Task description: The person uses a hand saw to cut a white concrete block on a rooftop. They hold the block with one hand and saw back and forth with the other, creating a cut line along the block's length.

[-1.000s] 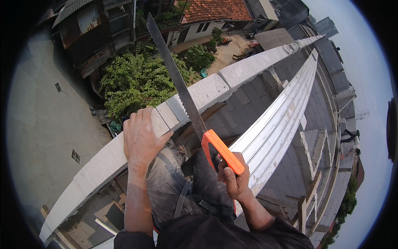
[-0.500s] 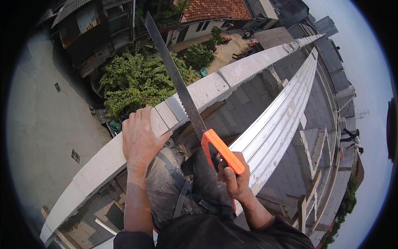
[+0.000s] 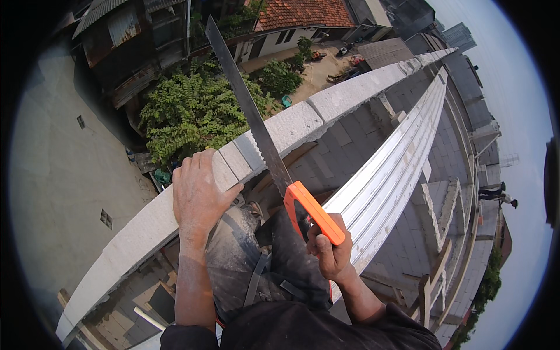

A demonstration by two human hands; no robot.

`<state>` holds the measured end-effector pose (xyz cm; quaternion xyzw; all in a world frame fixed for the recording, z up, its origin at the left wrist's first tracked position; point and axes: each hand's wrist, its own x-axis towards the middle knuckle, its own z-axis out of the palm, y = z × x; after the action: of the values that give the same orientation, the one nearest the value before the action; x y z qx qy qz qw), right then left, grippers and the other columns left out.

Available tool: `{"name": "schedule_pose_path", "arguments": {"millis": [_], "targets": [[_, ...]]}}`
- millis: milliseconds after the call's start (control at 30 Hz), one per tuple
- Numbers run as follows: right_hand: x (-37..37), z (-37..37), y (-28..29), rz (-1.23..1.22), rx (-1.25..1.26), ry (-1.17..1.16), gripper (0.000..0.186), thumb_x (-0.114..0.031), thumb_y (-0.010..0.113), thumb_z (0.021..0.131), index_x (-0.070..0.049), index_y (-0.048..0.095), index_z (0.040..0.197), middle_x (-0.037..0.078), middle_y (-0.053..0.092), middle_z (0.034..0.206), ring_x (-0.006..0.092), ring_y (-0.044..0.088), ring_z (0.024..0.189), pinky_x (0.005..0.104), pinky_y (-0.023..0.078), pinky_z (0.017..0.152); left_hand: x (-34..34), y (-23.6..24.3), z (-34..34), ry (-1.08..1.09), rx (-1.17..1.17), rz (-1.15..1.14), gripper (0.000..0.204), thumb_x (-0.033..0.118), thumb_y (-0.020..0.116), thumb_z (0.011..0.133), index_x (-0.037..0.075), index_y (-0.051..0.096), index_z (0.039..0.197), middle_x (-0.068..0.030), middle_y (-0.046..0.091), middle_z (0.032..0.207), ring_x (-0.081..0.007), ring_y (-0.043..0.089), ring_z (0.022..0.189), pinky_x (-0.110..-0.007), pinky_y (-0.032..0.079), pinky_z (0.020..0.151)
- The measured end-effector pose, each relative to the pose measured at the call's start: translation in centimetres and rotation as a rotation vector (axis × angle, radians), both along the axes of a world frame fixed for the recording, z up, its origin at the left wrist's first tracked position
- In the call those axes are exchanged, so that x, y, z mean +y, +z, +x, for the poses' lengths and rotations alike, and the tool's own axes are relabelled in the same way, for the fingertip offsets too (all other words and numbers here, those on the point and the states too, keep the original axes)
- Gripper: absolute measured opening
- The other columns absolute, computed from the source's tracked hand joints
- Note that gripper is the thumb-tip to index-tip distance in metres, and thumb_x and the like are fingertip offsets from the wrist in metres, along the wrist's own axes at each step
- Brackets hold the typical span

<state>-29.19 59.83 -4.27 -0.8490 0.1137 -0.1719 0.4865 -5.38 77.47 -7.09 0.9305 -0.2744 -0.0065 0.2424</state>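
My right hand (image 3: 331, 249) is wrapped around the orange handle of a hand saw (image 3: 252, 114). Its long toothed blade slants up and left across the top of a pale block wall (image 3: 291, 126), teeth facing left. Left of the blade, narrow cuts mark off slim pieces of the block (image 3: 235, 160). My left hand (image 3: 198, 189) clasps the wall top beside these cuts, fingers over the far edge and thumb on the near side. Whether the blade touches the block cannot be made out.
Ribbed light metal sheeting (image 3: 388, 175) runs along my right. Beyond the wall, the ground drops to a leafy tree (image 3: 189, 114), a paved surface (image 3: 76, 175) and a tiled roof (image 3: 303, 14). Timber (image 3: 434, 286) and unfinished block walls lie right, where a person (image 3: 499, 195) stands far off.
My hands and the saw have stayed almost still. The distant person at the right has shifted posture.
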Motion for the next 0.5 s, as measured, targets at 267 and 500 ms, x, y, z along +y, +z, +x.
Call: {"name": "schedule_pose_path", "arguments": {"millis": [267,500], "targets": [[0.06,-0.01,0.03,0.014,0.004,-0.006,0.047,-0.039,0.052,0.115,0.006,0.054,0.126,0.006,0.058,0.08,0.0096,0.056,0.057,0.0264,0.049,0.057,-0.04,0.1,-0.02,0.003,0.004,0.02,0.086,0.042,0.094,0.074,0.003,0.058,0.142,-0.0145,0.065,0.126,-0.0311,0.059,0.12,-0.043,0.045,0.104],[0.16,0.16,0.24,0.015,-0.007,-0.009,0.046,-0.039,0.052,0.115,0.006,0.055,0.124,0.006,0.06,0.078,0.0099,0.056,0.056,0.0265,0.048,0.057,-0.03,-0.04,-0.02,0.003,-0.011,0.006,0.085,0.04,0.094,0.073,0.003,0.059,0.141,-0.015,0.065,0.127,-0.0321,0.059,0.121,-0.044,0.045,0.105]]}}
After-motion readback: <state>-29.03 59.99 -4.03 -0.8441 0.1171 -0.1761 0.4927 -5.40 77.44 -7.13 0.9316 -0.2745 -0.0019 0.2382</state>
